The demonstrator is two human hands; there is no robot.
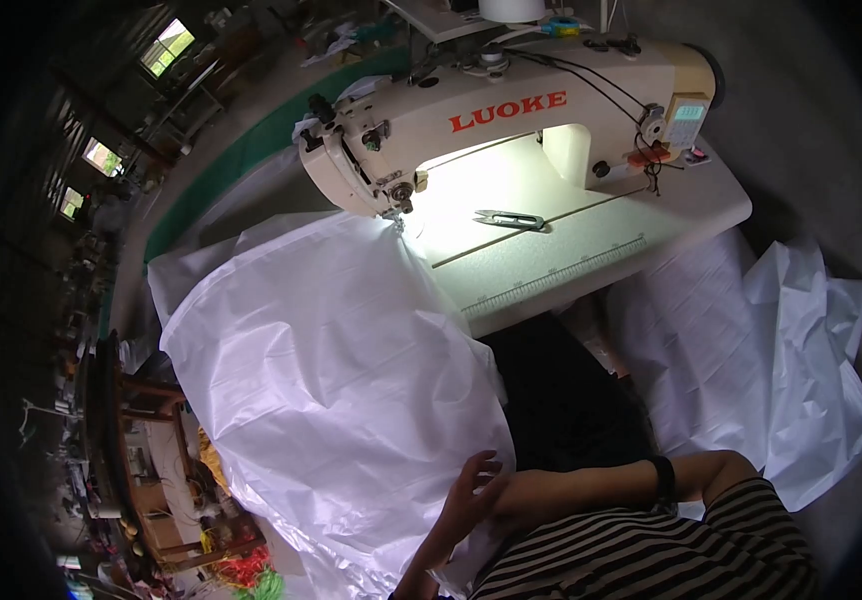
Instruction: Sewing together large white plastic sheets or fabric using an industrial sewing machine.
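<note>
White sheet (331, 380) hangs off the bench's (591, 255) left front corner from under the sewing machine (511, 120) needle. I judge it light, limp, slippery; pinch a hem. My left hand (466, 500) open, flat on it; right hand's grip hidden, can't tell.

Left hand (466, 505) fingers spread; right hand (511, 497) apparently tucked beneath.

You're handling a thin white sheet (331, 370), slightly glossy and creased like woven plastic cloth. The sewing machine (511, 120) has smooth cream enamel; the snips (509, 218) look like bare metal.
</note>
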